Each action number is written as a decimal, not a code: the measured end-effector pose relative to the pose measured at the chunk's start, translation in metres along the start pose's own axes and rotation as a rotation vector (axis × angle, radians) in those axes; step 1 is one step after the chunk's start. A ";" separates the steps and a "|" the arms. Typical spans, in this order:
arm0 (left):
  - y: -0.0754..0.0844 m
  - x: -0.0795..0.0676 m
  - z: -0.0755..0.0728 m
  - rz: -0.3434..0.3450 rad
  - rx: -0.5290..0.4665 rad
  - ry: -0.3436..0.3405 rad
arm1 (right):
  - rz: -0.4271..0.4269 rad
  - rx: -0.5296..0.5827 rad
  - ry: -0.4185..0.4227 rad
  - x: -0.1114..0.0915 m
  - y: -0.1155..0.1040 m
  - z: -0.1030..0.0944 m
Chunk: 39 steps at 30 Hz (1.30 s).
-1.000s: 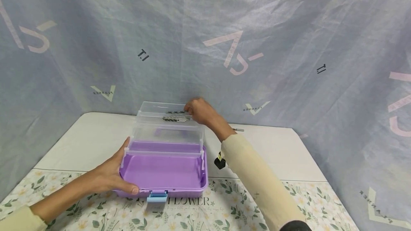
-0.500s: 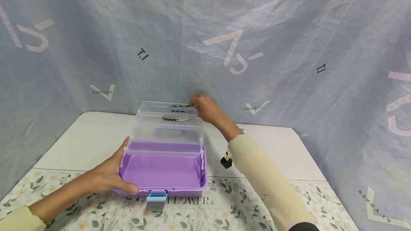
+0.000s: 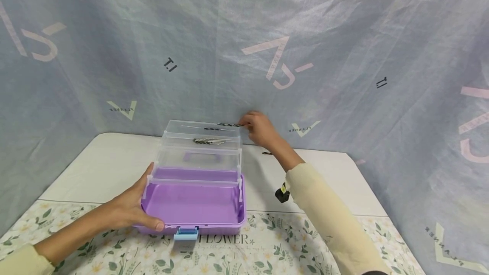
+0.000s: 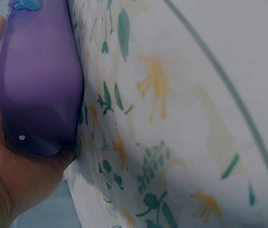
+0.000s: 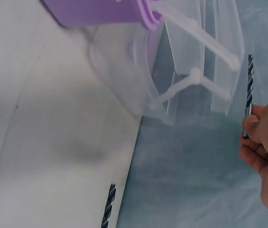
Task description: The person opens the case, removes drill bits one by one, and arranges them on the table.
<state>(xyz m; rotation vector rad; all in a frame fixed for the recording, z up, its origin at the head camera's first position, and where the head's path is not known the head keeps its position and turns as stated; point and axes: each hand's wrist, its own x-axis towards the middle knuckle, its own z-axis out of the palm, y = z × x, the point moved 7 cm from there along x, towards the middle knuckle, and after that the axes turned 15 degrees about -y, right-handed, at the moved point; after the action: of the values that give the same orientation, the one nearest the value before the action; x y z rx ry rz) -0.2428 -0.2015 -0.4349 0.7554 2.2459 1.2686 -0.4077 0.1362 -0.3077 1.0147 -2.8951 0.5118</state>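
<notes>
A purple toolbox (image 3: 195,205) stands open on the table, its clear stepped trays (image 3: 204,160) raised at the back. My left hand (image 3: 127,209) grips its left side, thumb over the front rim; the left wrist view shows the palm at the purple wall (image 4: 41,80). My right hand (image 3: 261,128) pinches a spiral drill bit (image 3: 229,124) by its shank, over the right end of the top tray. In the right wrist view that bit (image 5: 250,88) is apart from the tray's end. Several drill bits (image 3: 208,141) lie in the second tray and at least one (image 3: 212,129) in the top tray.
Another drill bit (image 3: 267,153) lies on the white table (image 3: 317,181) near its back edge, partly behind my right forearm. A flowered cloth (image 3: 214,258) covers the front. A grey-blue curtain (image 3: 214,54) hangs close behind the trays. The blue latch (image 3: 186,233) hangs at the box's front.
My right hand has moved right and slightly up with the drill bit, from within the top tray toward its right end. My left hand and the box have stayed put.
</notes>
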 end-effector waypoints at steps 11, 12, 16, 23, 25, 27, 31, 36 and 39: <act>0.003 0.002 -0.007 0.006 0.032 -0.008 | 0.101 0.080 0.010 -0.025 0.033 -0.011; 0.003 0.003 -0.007 0.014 0.016 -0.014 | 0.108 0.082 0.012 -0.027 0.036 -0.012; 0.005 0.007 -0.010 0.042 -0.027 -0.028 | 0.136 0.090 0.012 -0.038 0.048 -0.014; 0.004 0.007 -0.009 0.011 0.008 -0.014 | 0.171 0.091 -0.004 -0.056 0.068 -0.008; 0.004 0.007 -0.009 0.007 0.019 -0.010 | 0.183 0.093 -0.013 -0.060 0.074 -0.005; 0.002 0.006 -0.009 -0.006 0.004 -0.011 | 0.199 0.093 -0.024 -0.065 0.080 -0.002; -0.002 0.004 -0.008 -0.019 -0.025 -0.017 | 0.237 0.097 -0.049 -0.076 0.093 0.009; -0.002 0.002 -0.004 -0.018 -0.065 -0.032 | 0.273 0.095 -0.064 -0.092 0.110 0.025; -0.002 0.001 -0.002 -0.012 -0.063 -0.030 | 0.266 0.092 -0.062 -0.101 0.118 0.035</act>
<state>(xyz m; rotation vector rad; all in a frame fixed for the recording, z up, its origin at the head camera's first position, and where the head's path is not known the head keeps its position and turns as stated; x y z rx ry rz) -0.2455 -0.2027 -0.4356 0.7320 2.1725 1.3073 -0.3983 0.2726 -0.3893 0.6661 -3.1071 0.6412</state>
